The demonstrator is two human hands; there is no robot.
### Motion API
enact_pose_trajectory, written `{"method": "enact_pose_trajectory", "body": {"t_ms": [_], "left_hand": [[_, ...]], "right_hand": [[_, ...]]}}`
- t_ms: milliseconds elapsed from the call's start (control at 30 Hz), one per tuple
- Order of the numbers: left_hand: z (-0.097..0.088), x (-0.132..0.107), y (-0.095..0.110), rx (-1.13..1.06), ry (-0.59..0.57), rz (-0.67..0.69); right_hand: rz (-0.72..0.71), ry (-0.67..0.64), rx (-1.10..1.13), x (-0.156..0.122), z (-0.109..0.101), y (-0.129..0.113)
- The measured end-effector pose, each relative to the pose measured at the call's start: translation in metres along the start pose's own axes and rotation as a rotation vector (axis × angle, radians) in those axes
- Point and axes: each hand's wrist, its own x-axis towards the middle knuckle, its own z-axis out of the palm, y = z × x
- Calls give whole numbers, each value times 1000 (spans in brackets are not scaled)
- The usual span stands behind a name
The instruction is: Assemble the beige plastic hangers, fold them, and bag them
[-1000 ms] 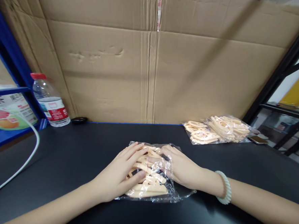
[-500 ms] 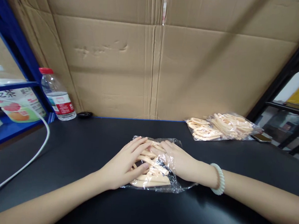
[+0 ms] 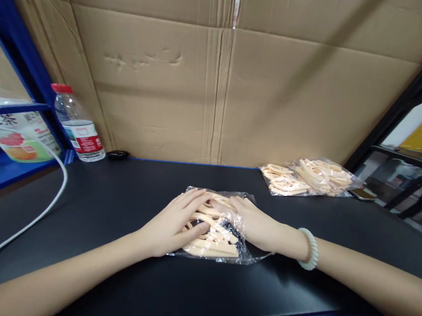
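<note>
A clear plastic bag [image 3: 241, 255] holding several cream-coloured, curved pieces [image 3: 210, 247] lies on the black tabletop in front of me. The exact kind of the pieces cannot be made out. My left hand [image 3: 178, 223] rests over the bag's left side, fingers stretched out and thumb pointing inward across the pieces. On the right side lies my right hand [image 3: 255, 222], its fingers extended towards the far edge and its thumb reaching left. Shiny film crosses part of this hand near the thumb. A pale beaded bracelet [image 3: 311, 250] circles the right wrist.
Two similar filled bags [image 3: 284, 181] lie overlapping at the back right, beside a phone [image 3: 362, 193]. At the back left stand a red-capped water bottle [image 3: 82, 128] and a black object [image 3: 117, 155]. A white cable [image 3: 57, 191] hangs at left. Cardboard [image 3: 158, 88] walls the back.
The whole view has shifted slightly, so the table and bag appear a little higher. Both hands stay on the bag, with hardly any movement against it.
</note>
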Motion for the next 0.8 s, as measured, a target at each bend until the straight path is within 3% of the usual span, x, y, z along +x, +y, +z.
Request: {"method": "enact_pose_trajectory", "body": {"t_ms": [400,600,700,800], "left_hand": [[-1,0,1,14,-18,4],[-2,0,2,9,-21,-24],[-1,0,0,3,-24,-33],[0,-1,-3,4,-13,-25]], "right_hand": [[-9,40,-65,-19,-7,3],[70,63,-116,-26,-12,0],[136,58,-113,-34,-22,-6],[197,53,-42,-51,-47,-10]]}}
